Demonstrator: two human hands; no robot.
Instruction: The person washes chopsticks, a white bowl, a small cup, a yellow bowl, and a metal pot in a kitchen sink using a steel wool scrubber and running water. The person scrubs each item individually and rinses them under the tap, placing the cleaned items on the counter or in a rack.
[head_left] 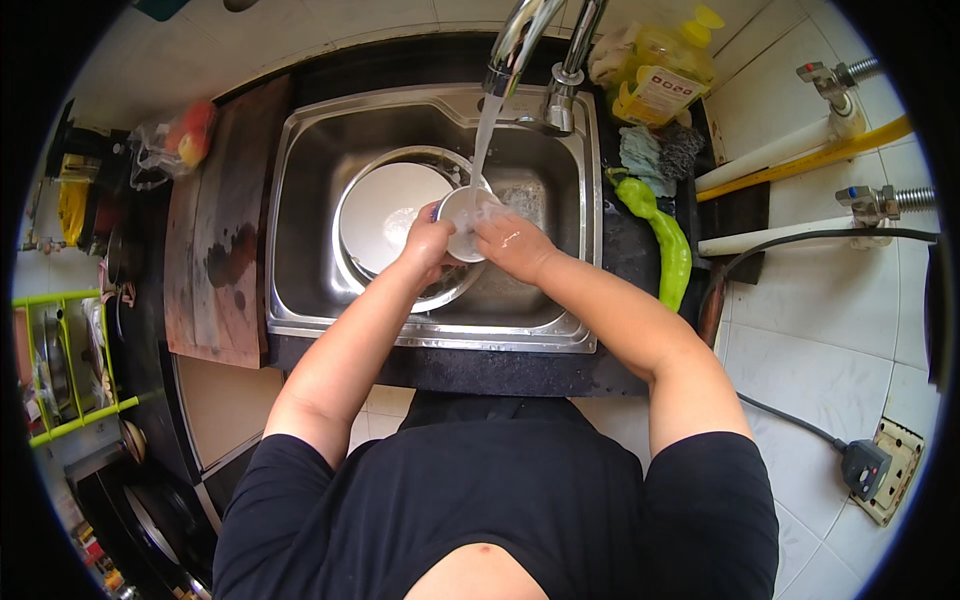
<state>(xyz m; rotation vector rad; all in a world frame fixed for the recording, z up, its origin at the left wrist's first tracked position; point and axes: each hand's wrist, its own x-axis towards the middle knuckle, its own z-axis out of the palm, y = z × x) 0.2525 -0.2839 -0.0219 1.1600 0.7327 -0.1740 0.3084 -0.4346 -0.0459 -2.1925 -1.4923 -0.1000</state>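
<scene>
Water runs from the chrome faucet into a small white bowl held over the steel sink. My left hand grips the bowl's left side, its fingers partly hidden behind it. On the right, my right hand is at the bowl's rim, fingers reaching inside under the stream. Below and to the left, a white plate lies in a round metal basin in the sink. Part of the basin is hidden by my hands.
A wooden board stands left of the sink, with a bag of fruit behind it. To the right are a long green pepper, cloths and a scrubber, and a yellow soap bottle. A plug sits in the wall socket.
</scene>
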